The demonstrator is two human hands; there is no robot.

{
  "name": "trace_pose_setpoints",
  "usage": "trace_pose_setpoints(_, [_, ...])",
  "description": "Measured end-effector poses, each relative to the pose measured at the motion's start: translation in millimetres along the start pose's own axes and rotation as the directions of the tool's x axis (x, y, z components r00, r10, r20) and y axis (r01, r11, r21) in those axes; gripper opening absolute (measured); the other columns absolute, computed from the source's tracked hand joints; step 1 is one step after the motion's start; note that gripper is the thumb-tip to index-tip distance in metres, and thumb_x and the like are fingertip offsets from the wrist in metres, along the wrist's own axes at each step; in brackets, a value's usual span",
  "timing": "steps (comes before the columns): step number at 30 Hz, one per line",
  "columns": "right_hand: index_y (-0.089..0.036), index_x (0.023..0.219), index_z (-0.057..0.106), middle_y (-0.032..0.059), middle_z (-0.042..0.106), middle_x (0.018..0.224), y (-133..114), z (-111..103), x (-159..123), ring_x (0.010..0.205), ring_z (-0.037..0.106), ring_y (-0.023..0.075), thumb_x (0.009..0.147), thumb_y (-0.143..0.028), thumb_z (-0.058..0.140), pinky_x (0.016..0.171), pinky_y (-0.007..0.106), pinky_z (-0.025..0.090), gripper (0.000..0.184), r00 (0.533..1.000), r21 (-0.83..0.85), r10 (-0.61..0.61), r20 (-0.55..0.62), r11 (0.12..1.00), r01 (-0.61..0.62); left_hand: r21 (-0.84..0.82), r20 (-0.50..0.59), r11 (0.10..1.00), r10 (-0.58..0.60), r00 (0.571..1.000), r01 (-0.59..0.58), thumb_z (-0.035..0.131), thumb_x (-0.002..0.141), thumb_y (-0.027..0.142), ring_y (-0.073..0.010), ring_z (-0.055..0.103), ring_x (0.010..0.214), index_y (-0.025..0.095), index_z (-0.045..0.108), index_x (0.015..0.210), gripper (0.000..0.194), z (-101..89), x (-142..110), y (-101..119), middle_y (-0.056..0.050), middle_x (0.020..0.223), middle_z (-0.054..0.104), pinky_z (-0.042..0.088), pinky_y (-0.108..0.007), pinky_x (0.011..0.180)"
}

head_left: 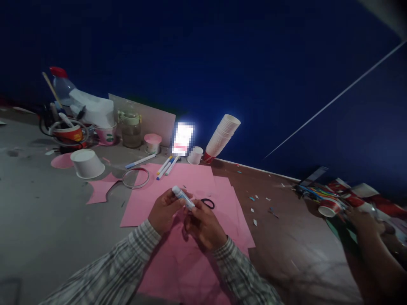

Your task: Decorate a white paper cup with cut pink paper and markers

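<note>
While both forearms in checked sleeves (130,250) reach in from the bottom of the head view, the two hands meet over a spread of overlapping pink sheets (136,212), closed around one small white-capped tube (183,197). It lies aslant between them, its cap pointing up and to the left, clear of the fingertips. The left hand (165,211) grasps its middle, with the thumb along the near side and fingers reaching behind; the right hand (205,224) pinches the lower end, its thumb near the tip. How the right hand's lower fingers curl is too dim to tell. Just beyond the right hand, a black loop (213,205) rests on the pink paper. Several markers (166,167) lie at the far edge of the sheets, and a leaning stack of paper cups (222,136) stands behind, against the dark blue wall (203,63).
</note>
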State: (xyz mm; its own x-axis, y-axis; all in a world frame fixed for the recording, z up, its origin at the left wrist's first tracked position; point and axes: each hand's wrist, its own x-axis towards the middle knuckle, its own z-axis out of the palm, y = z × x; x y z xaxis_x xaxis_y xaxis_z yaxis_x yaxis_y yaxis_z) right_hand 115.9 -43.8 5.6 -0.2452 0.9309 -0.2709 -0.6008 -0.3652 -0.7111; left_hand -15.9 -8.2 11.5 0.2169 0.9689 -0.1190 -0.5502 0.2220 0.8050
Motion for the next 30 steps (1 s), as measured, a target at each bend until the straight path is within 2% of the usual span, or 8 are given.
trace_pose_setpoints(2, [-0.016, 0.079, 0.055, -0.0029, 0.065, 0.064, 1.6, 2.3, -1.0, 0.035, 0.054, 0.0084, 0.071, -0.039, 0.077, 0.028, 0.016, 0.037, 0.033, 0.999, -0.046, -0.024, -0.041, 0.999, 0.023, -0.005, 0.01, 1.0, 0.012, 1.0, -0.012, 0.085, 0.057, 0.029, -0.0178, 0.067, 0.071, 0.014, 0.069, 0.083, 0.034, -1.1, 0.6, -2.8, -0.006, 0.079, 0.075, 0.053, -0.029, 0.071])
trace_pose_setpoints(6, [-0.014, 0.069, 0.053, -0.002, 0.06, 0.05, 0.3, 3.8, -1.8, 0.024, 0.042, 0.0054, 0.082, -0.058, 0.058, 0.024, 0.015, 0.026, 0.046, 0.979, -0.026, 0.2, -0.045, 0.979, -0.202, -0.021, 0.056, 0.999, 0.033, 0.998, -0.032, 0.082, 0.062, 0.03, -0.0174, 0.067, 0.073, 0.014, 0.069, 0.085, 0.032, -2.2, -1.4, -10.8, -0.005, 0.078, 0.074, 0.054, -0.029, 0.073])
trace_pose_setpoints(13, [-0.016, 0.066, 0.05, -0.0031, 0.059, 0.05, -10.2, -1.6, -1.0, 0.022, 0.034, 0.0039, 0.095, -0.054, 0.037, 0.025, 0.016, 0.027, 0.05, 0.896, 0.082, 0.418, 0.146, 0.898, -0.432, 0.005, 0.158, 0.996, 0.084, 0.984, -0.086, 0.075, 0.072, 0.032, -0.012, 0.062, 0.058, 0.015, 0.067, 0.087, 0.025, 0.0, -7.5, -16.2, -0.004, 0.078, 0.072, 0.052, -0.025, 0.06])
trace_pose_setpoints(17, [-0.015, 0.084, 0.053, 0.0011, 0.067, 0.064, -7.5, -2.8, -1.8, 0.031, 0.052, 0.0102, 0.087, -0.063, 0.045, 0.027, 0.02, 0.036, 0.048, 0.94, 0.027, 0.299, 0.164, 0.951, -0.307, -0.014, 0.051, 0.999, 0.032, 0.998, -0.031, 0.08, 0.066, 0.033, -0.0133, 0.063, 0.058, 0.015, 0.066, 0.086, 0.03, 0.2, -5.9, -12.4, -0.004, 0.08, 0.073, 0.051, -0.025, 0.056])
trace_pose_setpoints(20, [-0.018, 0.087, 0.049, -0.0019, 0.067, 0.071, -4.7, 2.9, -6.2, 0.035, 0.055, 0.0092, 0.076, -0.052, 0.066, 0.029, 0.019, 0.039, 0.039, 0.996, -0.079, 0.083, 0.029, 0.994, -0.08, -0.015, -0.008, 0.998, 0.058, 0.998, -0.058, 0.082, 0.062, 0.032, -0.0153, 0.065, 0.068, 0.015, 0.068, 0.085, 0.031, -1.9, -2.4, -9.4, -0.004, 0.083, 0.074, 0.053, -0.027, 0.067])
trace_pose_setpoints(23, [-0.019, 0.08, 0.047, -0.0066, 0.061, 0.064, -2.2, 10.4, -9.9, 0.032, 0.05, 0.0052, 0.071, -0.043, 0.074, 0.028, 0.014, 0.033, 0.037, 0.993, -0.238, -0.075, -0.089, 0.97, 0.052, -0.002, -0.033, 0.996, 0.088, 0.996, -0.088, 0.083, 0.06, 0.032, -0.0164, 0.065, 0.075, 0.015, 0.069, 0.084, 0.032, -4.5, 0.4, -10.7, -0.004, 0.081, 0.074, 0.051, -0.029, 0.076])
trace_pose_setpoints(26, [-0.017, 0.074, 0.048, -0.0064, 0.057, 0.057, 0.8, 13.8, -9.4, 0.029, 0.047, 0.0045, 0.076, -0.052, 0.067, 0.027, 0.014, 0.03, 0.039, 0.992, -0.283, -0.072, -0.105, 0.958, 0.04, -0.004, -0.028, 0.996, 0.088, 0.996, -0.088, 0.082, 0.062, 0.034, -0.0152, 0.064, 0.073, 0.015, 0.068, 0.084, 0.032, -5.5, 0.1, -16.3, -0.004, 0.081, 0.074, 0.051, -0.028, 0.074])
trace_pose_setpoints(30, [-0.016, 0.071, 0.051, -0.004, 0.059, 0.053, 0.9, 8.0, -4.5, 0.026, 0.043, 0.0039, 0.077, -0.059, 0.062, 0.025, 0.014, 0.026, 0.045, 0.995, -0.156, 0.048, -0.084, 0.986, -0.061, -0.008, 0.0, 0.996, 0.093, 0.996, -0.093, 0.079, 0.067, 0.035, -0.0144, 0.063, 0.069, 0.015, 0.066, 0.087, 0.031, -3.9, -3.7, -21.6, -0.004, 0.082, 0.072, 0.052, -0.027, 0.068])
